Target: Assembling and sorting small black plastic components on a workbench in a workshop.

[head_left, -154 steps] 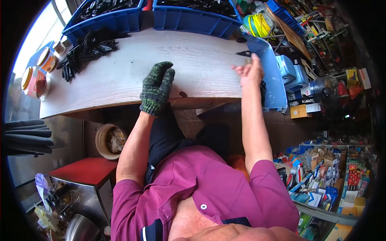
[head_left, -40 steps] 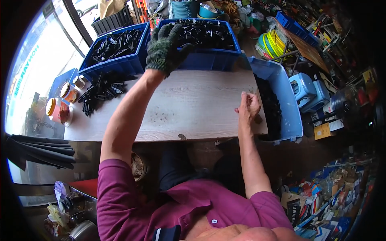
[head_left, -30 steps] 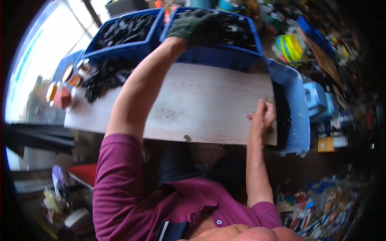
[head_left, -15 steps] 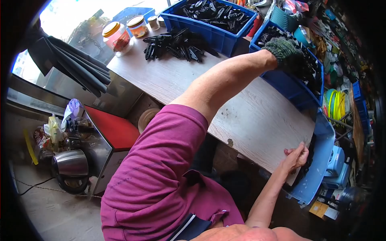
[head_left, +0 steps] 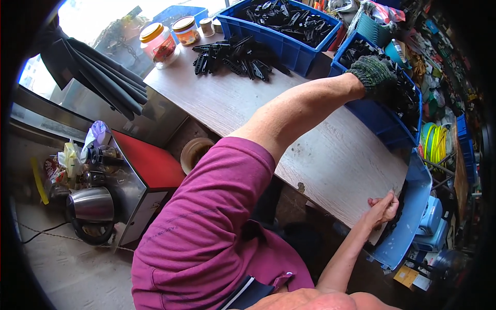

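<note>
My left hand [head_left: 371, 73], in a dark green knitted glove, reaches across the table into a blue crate [head_left: 385, 118] of black plastic parts [head_left: 408, 101]. Its fingers are hidden by the glove's back and the parts, so their grip does not show. My right hand [head_left: 383, 209] is bare and rests by the table's right end, beside a light blue plastic bin [head_left: 408, 222]. Its fingers are curled in with the thumb against them; whatever they hold, if anything, cannot be made out. Dark pieces show partly between the table end and that bin.
A heap of black parts [head_left: 240, 57] lies on the table [head_left: 330, 150], near lidded jars [head_left: 157, 46]. Behind stands a fuller blue crate [head_left: 289, 51]. At left are a red-topped cabinet [head_left: 147, 160] and a steel kettle [head_left: 92, 204]. Yellow coiled cord [head_left: 435, 140] sits at right.
The whole view has shifted slightly. My gloved left hand is still at the crate of black parts, and my right hand stays curled by the table's end.
</note>
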Demonstrator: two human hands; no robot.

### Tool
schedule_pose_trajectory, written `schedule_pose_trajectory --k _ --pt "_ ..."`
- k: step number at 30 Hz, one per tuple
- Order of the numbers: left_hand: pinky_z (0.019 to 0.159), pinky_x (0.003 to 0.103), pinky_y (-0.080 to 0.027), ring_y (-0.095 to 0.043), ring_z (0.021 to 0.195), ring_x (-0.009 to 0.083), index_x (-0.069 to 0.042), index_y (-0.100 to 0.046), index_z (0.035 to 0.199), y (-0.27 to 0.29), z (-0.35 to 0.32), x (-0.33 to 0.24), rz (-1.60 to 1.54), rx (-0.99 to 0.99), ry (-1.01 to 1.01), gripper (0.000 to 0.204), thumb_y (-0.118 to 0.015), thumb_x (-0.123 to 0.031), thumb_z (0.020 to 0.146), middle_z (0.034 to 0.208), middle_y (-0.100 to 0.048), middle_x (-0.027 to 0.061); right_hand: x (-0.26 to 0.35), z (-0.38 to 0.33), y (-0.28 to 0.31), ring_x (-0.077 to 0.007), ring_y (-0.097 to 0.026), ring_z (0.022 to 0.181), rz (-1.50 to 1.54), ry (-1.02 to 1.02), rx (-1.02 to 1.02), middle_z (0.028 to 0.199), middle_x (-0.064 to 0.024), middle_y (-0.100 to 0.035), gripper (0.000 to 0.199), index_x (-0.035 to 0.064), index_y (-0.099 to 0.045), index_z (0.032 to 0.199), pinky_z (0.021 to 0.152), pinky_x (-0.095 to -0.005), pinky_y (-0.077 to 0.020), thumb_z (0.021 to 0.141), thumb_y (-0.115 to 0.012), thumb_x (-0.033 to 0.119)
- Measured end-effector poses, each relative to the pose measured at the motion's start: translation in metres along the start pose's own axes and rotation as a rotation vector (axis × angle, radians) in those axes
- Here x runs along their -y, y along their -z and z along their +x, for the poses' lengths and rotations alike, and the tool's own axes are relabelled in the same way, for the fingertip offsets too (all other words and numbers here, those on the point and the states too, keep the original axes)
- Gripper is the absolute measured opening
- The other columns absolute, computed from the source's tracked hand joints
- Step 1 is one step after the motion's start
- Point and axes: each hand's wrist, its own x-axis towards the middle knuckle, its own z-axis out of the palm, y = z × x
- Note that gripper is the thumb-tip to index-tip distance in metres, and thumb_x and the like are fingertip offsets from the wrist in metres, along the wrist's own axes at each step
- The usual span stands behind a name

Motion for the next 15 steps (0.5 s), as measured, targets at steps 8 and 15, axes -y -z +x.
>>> schedule_pose_trajectory --k 8,15 --pt "0.079 0.048 -0.058 -0.071 0.096 0.0371 -0.013 -0.076 0.105 -0.005 0.005 0.006 -0.034 0.093 -0.026 0.035 -0.069 -0.037 0.082 0.106 -0.072 0.0165 0.0 -0.002 0.0 -0.0107 -0.045 0.044 0.017 0.016 0.025 0.053 -0.0026 -0.047 0.025 0.0049 -0.059 0.089 0.043 -0.0274 -0.0465 0.097 -0.063 0.028" --pt "0.076 0.049 -0.057 -0.071 0.092 0.037 -0.012 -0.076 0.1 -0.009 0.004 0.0 -0.042 -0.108 -0.114 0.029 -0.068 -0.035 0.084 0.102 -0.073 0.0161 -0.001 -0.002 0.005 -0.0101 -0.045 0.045 0.024 -0.002 -0.013 0.055 -0.001 -0.046 0.023 0.0046 -0.062 0.094 0.043 -0.0269 -0.0461 0.096 -0.065 0.027"
